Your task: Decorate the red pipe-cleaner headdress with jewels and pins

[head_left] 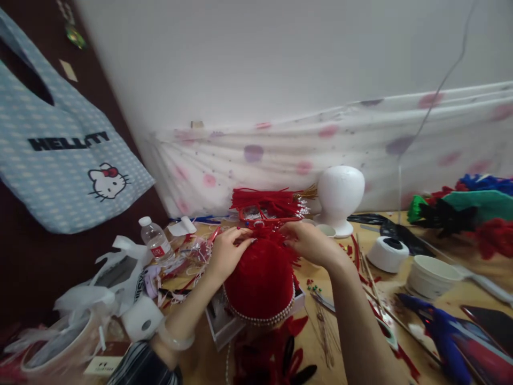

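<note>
A red velvet hat (pixel 260 278) with a string of white pearls along its near edge stands in front of me, with red fringe-like trim (pixel 265 233) and small beads at its far side. My left hand (pixel 229 250) grips the far left of the hat, thumb and fingers bent toward each other at the trim. On the other side, my right hand (pixel 306 241) has its fingers curled into the red trim, and its fingertips are partly hidden there. Beneath the hat is a pale open box (pixel 224 326). Red and black velvet pieces (pixel 276 353) lie nearest me.
Behind the hat lies a bundle of red stems (pixel 260 199), with a white foam head (pixel 341 198) beside it. A blue glue gun (pixel 435 326), a phone (pixel 491 326) and a cream bowl (pixel 430 278) are on the right. At left are a bottle (pixel 155 238) and a paper roll (pixel 141 318).
</note>
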`<control>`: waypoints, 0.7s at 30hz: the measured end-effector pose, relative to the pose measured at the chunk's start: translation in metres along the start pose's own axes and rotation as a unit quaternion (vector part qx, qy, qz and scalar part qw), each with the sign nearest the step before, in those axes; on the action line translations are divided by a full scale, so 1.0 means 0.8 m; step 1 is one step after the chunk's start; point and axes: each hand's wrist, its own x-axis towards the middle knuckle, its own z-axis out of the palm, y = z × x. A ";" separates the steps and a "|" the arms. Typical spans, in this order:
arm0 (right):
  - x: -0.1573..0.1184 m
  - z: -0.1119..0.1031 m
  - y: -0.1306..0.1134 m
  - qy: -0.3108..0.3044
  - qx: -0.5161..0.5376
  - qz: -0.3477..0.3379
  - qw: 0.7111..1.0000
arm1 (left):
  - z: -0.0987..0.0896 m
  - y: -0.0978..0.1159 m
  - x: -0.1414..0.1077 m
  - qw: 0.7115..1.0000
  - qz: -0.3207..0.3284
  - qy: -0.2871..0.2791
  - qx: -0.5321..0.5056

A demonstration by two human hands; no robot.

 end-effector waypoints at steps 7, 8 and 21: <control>-0.001 0.024 -0.001 0.056 0.067 0.001 0.996 | -0.002 -0.016 0.001 0.999 -0.024 0.017 -0.011; -0.005 0.025 0.003 0.063 0.071 0.010 0.995 | -0.003 -0.018 0.001 0.999 -0.026 0.017 -0.014; 0.000 0.063 0.014 0.084 0.160 -0.032 0.983 | 0.005 -0.014 0.043 0.996 0.020 -0.084 -0.020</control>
